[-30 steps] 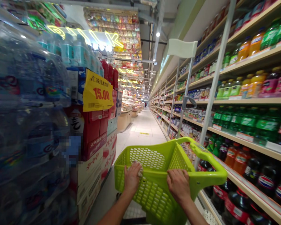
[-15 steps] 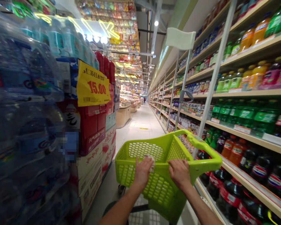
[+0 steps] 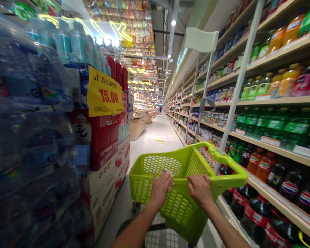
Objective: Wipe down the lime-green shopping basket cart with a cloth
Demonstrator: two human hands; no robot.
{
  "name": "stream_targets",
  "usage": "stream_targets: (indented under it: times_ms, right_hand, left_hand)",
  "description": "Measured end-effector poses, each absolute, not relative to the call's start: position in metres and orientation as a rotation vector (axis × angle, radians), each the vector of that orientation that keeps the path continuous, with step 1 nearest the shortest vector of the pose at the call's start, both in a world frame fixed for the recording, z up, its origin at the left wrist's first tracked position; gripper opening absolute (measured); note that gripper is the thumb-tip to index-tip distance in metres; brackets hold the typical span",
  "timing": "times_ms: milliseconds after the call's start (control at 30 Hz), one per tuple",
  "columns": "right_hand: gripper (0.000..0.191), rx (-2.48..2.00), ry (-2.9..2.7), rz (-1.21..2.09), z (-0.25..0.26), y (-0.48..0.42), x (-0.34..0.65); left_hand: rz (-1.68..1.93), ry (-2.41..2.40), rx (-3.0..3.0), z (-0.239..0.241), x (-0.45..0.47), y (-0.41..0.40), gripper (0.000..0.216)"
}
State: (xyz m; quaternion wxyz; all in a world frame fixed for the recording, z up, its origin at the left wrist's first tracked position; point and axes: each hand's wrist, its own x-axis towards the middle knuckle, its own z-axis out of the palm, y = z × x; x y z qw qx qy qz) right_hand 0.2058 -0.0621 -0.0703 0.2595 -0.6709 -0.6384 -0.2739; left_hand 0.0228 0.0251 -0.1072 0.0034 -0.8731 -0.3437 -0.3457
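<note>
A lime-green plastic shopping cart point(image 3: 182, 206) stands in front of me, turned sideways, with its handle to the right. My right hand point(image 3: 200, 189) is closed, its fingers hooked over the near rim of the basket. To its left, my left hand point(image 3: 160, 187) rests at the same rim, closed on a crumpled whitish cloth point(image 3: 171, 185). Part of that cloth is hidden behind the fingers, and I cannot tell whether it is cloth or paper. The thumb of this hand points up. Through the basket's holes no goods can be made out.
Shelves of drink bottles point(image 3: 277, 124) line the right side, close to the cart handle. Stacked drink boxes point(image 3: 104, 137) with a yellow price sign point(image 3: 105, 92) and wrapped water bottles point(image 3: 41, 137) rise on the left. A tiled aisle point(image 3: 155, 132) runs ahead between them.
The cart and both hands appear slightly farther right in view, as do the shelves and boxes. Both hands keep their places on the rim.
</note>
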Motion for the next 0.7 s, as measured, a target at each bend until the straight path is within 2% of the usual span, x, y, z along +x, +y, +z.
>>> stream_targets:
  times_ms: [100,267,500,700]
  right_hand:
    - [0.021,-1.810,-1.746,-0.726,-0.071,-0.062,0.210]
    - [0.020,-1.801,-1.743,-0.699,-0.075,-0.057,0.217]
    - [0.021,-1.783,-1.792,-0.718,-0.070,-0.055,0.223]
    - [0.021,-1.828,-1.845,-0.635,-0.068,-0.051,0.260]
  left_hand:
    - [-1.081,-1.082,-2.739,-0.108,0.018,0.031,0.043]
    - [-1.009,-1.529,-2.499,-0.113,-0.048,0.061,0.045]
    - [-1.023,-1.179,-2.720,-0.111,0.000,0.045,0.043]
    - [-0.879,-1.374,-2.664,-0.105,-0.033,0.054,0.040]
